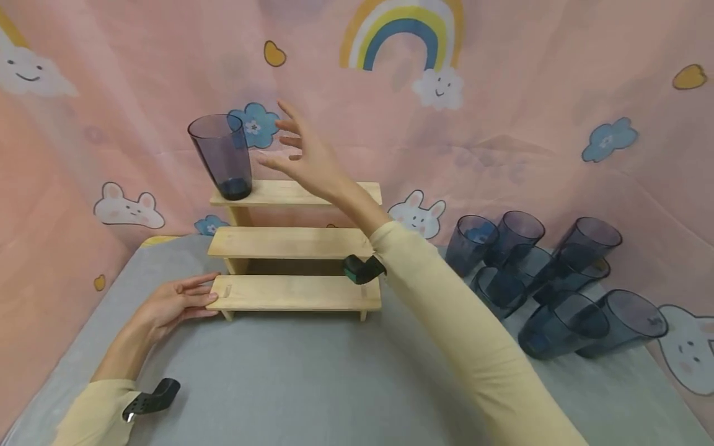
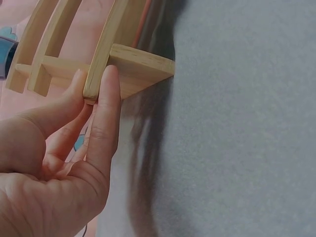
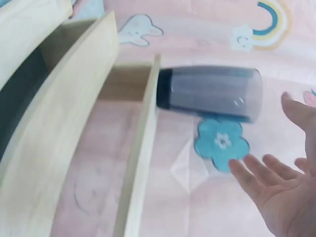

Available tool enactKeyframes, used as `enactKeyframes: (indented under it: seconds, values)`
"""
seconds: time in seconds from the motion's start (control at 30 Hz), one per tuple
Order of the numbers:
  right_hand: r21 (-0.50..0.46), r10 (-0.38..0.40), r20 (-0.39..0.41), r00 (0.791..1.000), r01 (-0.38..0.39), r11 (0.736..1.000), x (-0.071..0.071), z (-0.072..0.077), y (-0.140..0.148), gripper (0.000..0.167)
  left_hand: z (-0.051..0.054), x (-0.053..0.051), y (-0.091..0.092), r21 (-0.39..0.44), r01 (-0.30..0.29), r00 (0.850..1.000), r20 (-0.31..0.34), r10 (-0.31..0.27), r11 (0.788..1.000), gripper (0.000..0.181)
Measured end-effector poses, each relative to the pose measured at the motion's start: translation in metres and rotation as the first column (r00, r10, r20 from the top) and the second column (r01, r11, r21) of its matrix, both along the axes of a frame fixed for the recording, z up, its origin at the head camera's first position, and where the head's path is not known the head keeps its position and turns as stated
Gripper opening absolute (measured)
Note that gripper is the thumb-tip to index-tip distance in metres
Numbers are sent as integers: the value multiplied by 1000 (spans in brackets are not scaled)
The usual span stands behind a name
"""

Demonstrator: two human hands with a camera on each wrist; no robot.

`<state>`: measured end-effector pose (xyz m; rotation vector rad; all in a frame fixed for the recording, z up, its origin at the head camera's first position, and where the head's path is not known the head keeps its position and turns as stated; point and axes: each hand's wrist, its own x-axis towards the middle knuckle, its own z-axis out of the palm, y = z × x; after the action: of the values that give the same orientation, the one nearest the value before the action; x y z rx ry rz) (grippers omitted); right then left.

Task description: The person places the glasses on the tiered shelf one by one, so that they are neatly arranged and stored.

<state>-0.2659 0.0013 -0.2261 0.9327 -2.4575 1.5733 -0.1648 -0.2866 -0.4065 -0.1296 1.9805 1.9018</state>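
A three-step wooden shelf (image 1: pixel 295 243) stands on the grey cloth. On the left end of its top step a bluish-purple clear tumbler (image 1: pixel 225 158) stands upright. My right hand (image 1: pixel 312 158) is just right of that tumbler, fingers spread and holding nothing; the right wrist view shows a gap between the fingers and the tumbler (image 3: pixel 212 94). My left hand (image 1: pixel 173 303) grips the left end of the lowest step. In the left wrist view, thumb and fingers pinch the end of the board (image 2: pixel 101 64).
Several similar tumblers (image 1: pixel 563 325) stand close together on the right side of the grey cloth (image 1: pixel 312 378). A pink printed curtain (image 1: pixel 519 37) hangs behind and at the sides. Dark wrist devices (image 1: pixel 362 269) are on both sleeves.
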Motion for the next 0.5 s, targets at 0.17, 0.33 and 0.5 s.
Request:
enactKeyframes:
  seconds: [0.17,0.33,0.5]
  values:
    - [86,-10,-19,1000,11,996,4,8,39,92,0,0,-5,9,3,1000,2,-3,1000,79]
    - [94,9,-8,1000,-8,996,8,9,81,87,1,-1,-5,20,-4,1000,14,4,1000,79]
    - [179,-35,-50,998,43,983,14,7,122,85,2,0,-5,33,-12,1000,24,11,999,81]
